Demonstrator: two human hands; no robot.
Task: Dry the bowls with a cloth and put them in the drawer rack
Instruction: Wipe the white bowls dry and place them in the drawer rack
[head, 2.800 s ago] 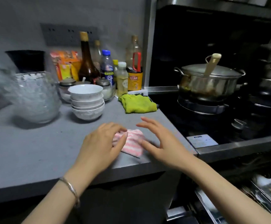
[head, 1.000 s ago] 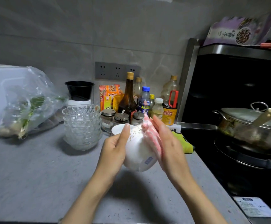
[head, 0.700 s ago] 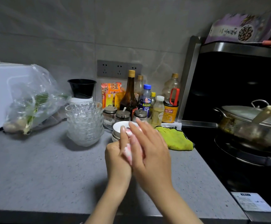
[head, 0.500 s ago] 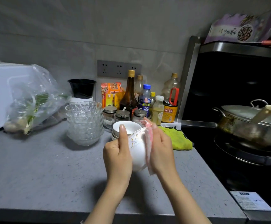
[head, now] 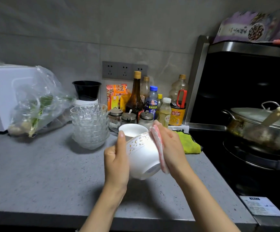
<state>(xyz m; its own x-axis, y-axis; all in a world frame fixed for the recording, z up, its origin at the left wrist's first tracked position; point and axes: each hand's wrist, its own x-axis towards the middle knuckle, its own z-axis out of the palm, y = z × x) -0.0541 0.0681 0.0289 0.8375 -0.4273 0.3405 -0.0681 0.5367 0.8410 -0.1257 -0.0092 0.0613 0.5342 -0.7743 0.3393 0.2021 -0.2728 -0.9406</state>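
The left hand (head: 116, 162) holds a white bowl (head: 141, 154) in the air over the grey countertop (head: 35, 173). The bowl is tilted with its mouth facing away and its foot toward the camera. The thumb lies up the near wall to the rim, and the other fingers are hidden behind the bowl. The right hand (head: 171, 146) has straight fingers held close together and presses a pink striped cloth (head: 158, 148) flat against the bowl's outer right side. Its thumb is out of sight. A gold pattern runs in a band under the rim. Just behind the bowl stands a stack of white bowls (head: 132, 129), partly covered by it, and to their left a stack of glass bowls (head: 89, 126). A green cloth (head: 188, 143) lies crumpled behind the right hand, near the stove edge. Along the wall stand three lidded seasoning jars (head: 129, 117), a tall brown bottle (head: 135, 96), a blue-capped bottle (head: 152, 101), a small yellow bottle (head: 164, 112) and an oil bottle (head: 178, 101) with a red handle. Their labels carry Chinese characters too small to read. Orange packets (head: 117, 96) lean under the wall sockets (head: 125, 70). At far left a clear bag of greens (head: 38, 101) rests against a white appliance (head: 0, 92). On the stove sits a lidded steel pot (head: 261, 126), and a printed sticker (head: 262, 205) lies near it, its text illegible.
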